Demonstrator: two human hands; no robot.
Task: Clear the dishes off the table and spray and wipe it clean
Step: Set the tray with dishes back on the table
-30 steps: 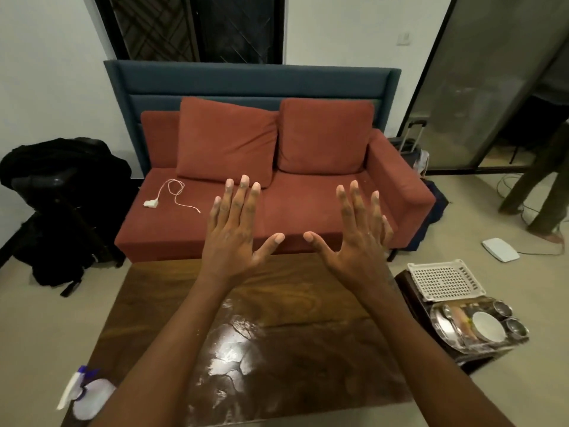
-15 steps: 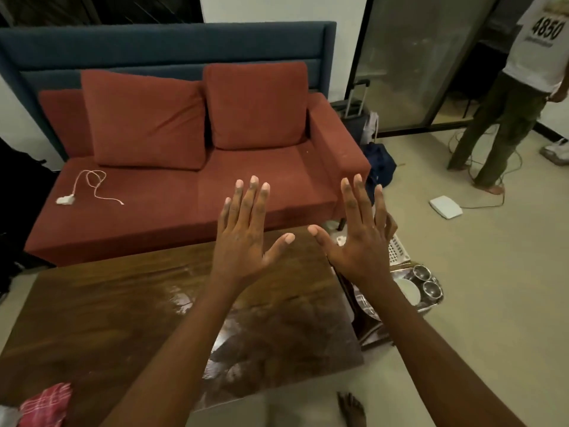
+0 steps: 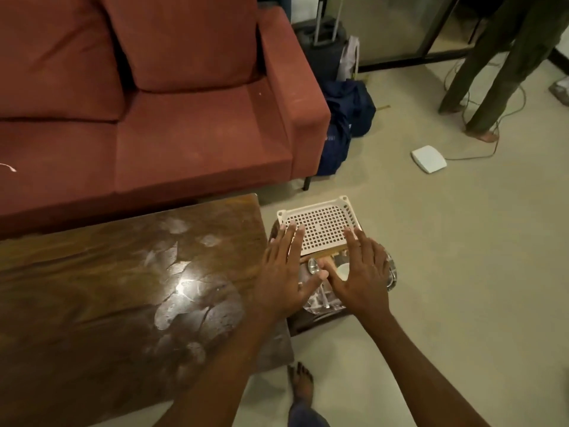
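The dark wooden table (image 3: 92,288) fills the lower left, its glossy top marked with pale wet streaks and bearing no dishes. To its right, on a low dark stand, sits a steel tray (image 3: 317,303) with a spoon (image 3: 313,266), a white bowl (image 3: 344,270) and steel cups, mostly hidden by my hands. A white perforated plastic tray (image 3: 320,228) lies just behind it. My left hand (image 3: 284,272) and my right hand (image 3: 358,272) hover palm down over the steel tray, fingers spread, holding nothing.
A red sofa (image 3: 184,124) stands right behind the table. Dark bags (image 3: 348,118) and a suitcase (image 3: 323,53) sit by its right arm. Another person's legs (image 3: 492,66), cables and a white device (image 3: 428,158) are on the floor at the right. My bare foot (image 3: 301,386) is near the table's corner.
The view has swung right and down from the sofa to the stand beside the table. Both open hands have come down from in front of me to over the steel tray.
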